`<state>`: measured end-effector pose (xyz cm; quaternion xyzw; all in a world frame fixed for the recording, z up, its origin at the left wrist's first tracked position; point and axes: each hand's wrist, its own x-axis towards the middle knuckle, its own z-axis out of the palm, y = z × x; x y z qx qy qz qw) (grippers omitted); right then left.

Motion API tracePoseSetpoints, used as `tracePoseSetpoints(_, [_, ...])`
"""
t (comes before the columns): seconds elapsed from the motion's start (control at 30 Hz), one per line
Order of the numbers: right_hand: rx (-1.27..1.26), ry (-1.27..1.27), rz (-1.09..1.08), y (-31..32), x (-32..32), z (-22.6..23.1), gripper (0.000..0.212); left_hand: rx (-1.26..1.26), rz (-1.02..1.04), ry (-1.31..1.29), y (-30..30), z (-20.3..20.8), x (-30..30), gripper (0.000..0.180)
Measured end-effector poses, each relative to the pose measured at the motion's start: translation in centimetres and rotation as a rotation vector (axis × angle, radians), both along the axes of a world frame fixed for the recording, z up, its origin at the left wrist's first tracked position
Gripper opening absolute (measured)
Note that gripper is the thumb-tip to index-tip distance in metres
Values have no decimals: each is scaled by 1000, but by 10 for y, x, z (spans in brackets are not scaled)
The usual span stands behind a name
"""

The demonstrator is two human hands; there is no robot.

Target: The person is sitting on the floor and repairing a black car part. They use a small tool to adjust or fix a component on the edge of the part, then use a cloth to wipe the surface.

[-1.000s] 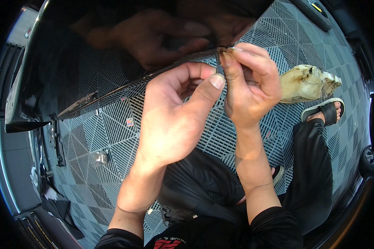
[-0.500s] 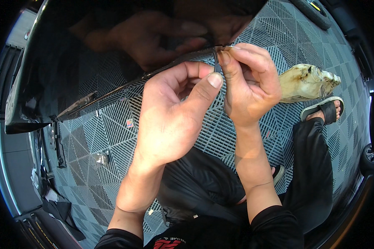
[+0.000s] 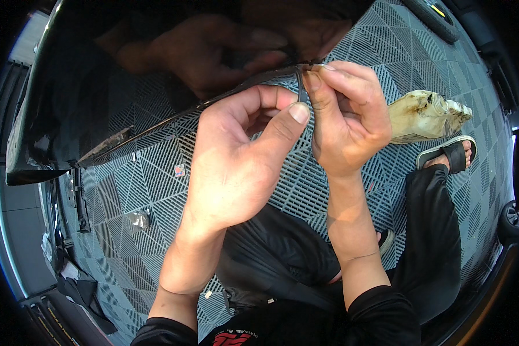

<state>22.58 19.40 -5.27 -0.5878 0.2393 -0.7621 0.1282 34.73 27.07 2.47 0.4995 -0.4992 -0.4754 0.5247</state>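
Note:
A glossy black car body panel (image 3: 127,75) fills the upper left and mirrors my hands. At its lower edge, a thin dark strip (image 3: 300,86) hangs down between my hands. My left hand (image 3: 242,150) pinches the strip's lower part between thumb and forefinger. Just beside it, my right hand (image 3: 349,115) is closed, thumb against bent forefinger, up at the panel's edge where the strip meets it. Something small and pale shows at the right fingertips; its kind is too small to make out.
A stained, yellowish plastic container (image 3: 427,117) lies on the grey grid-tile floor (image 3: 127,254) to the right, by my sandalled foot (image 3: 455,155). A small clear plastic bag (image 3: 139,219) is at left. A tyre (image 3: 432,17) lies at the far right, and dark cloth (image 3: 83,297) lower left.
Almost nothing differs. Both hands keep their hold at the panel edge, with only a very slight shift.

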Motion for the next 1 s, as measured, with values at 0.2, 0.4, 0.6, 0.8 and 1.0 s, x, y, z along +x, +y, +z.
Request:
tracePoseSetpoints(0.2, [60, -86, 45, 4, 4, 0, 21, 32, -16, 13, 1, 1, 2, 18])
tracePoseSetpoints(0.4, [48, -46, 24, 4, 3, -1, 21, -1, -21, 36, 0, -1, 1, 18])
tracePoseSetpoints(0.6, [35, -27, 0, 2, 4, -3, 21, 2, -19, 17, -1, 0, 3, 18])
tracePoseSetpoints(0.8, [34, -2, -32, 3, 4, 0, 21, -11, -31, 6, -2, 0, 4, 18])
tracePoseSetpoints(1.0, [26, 19, -43, 4, 6, 3, 20, -22, -38, -5, -1, 1, 7, 18])
